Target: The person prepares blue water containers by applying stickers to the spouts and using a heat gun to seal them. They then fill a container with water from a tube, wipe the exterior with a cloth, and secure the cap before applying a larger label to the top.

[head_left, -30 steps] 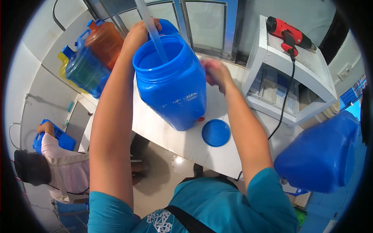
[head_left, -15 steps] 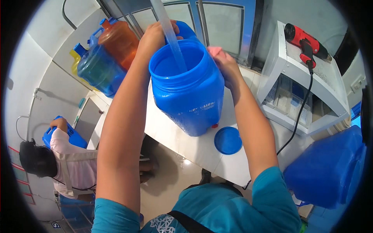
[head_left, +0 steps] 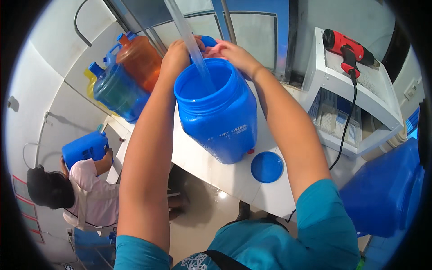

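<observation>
A large blue container (head_left: 216, 130) stands on the white tiled counter (head_left: 274, 198), its wide mouth uncapped and a clear tube (head_left: 200, 67) hanging down inside. My left hand (head_left: 180, 53) is closed at the container's back top, on its blue upper part; some fingertips are hidden behind the tube. Beside it, my right hand (head_left: 233, 55) grips a pink cloth (head_left: 212, 51) against the back of the container, behind the mouth. A round blue lid (head_left: 266, 167) lies on the counter to the right.
Coloured water bottles (head_left: 135, 60) stand back left. Right: a white cabinet (head_left: 373, 108) with a red-black heat gun (head_left: 342, 49) and cord on top, and another large blue container (head_left: 378, 193). Lower left, a co-worker (head_left: 85, 198) holds a blue jug (head_left: 83, 148).
My right hand has moved with the cloth from the container's right side up and leftward to its back, near my left hand. The co-worker's jug has turned and shifted rightward.
</observation>
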`<state>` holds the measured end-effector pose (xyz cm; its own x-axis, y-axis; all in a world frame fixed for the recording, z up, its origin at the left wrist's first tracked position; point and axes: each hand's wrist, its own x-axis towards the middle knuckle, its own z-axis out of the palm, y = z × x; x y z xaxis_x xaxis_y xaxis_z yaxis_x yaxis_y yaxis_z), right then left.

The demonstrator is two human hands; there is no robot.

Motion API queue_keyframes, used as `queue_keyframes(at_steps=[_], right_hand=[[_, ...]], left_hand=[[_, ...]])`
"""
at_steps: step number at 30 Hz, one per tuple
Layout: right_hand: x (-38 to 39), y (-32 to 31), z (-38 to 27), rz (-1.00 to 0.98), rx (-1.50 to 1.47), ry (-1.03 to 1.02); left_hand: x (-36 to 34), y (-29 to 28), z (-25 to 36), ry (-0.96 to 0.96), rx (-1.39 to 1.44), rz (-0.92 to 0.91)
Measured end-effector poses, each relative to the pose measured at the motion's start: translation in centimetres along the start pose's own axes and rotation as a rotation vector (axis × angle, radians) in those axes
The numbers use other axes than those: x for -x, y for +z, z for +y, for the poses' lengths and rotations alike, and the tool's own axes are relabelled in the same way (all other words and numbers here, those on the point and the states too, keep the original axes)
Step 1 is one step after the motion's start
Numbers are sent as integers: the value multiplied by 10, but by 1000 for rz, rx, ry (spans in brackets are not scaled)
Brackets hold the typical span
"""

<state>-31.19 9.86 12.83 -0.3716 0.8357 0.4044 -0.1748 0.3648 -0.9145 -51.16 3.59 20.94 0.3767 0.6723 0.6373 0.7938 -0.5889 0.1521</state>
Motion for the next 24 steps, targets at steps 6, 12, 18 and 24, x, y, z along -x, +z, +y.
queue_keyframes(at_steps=[6, 12, 18, 24], right_hand=[[160, 60, -88, 199, -197, -278], [222, 149, -51, 253, 1189, -728], [271, 121, 77, -472, 1647, -1106], [234, 118, 28, -198, 1445, -1084]], left_hand=[[11, -14, -4, -19, -60, -22], [-5, -6, -10, 167, -40, -150], [5, -7, -12, 116, -5, -16], [8, -12, -11, 95, -14, -40]])
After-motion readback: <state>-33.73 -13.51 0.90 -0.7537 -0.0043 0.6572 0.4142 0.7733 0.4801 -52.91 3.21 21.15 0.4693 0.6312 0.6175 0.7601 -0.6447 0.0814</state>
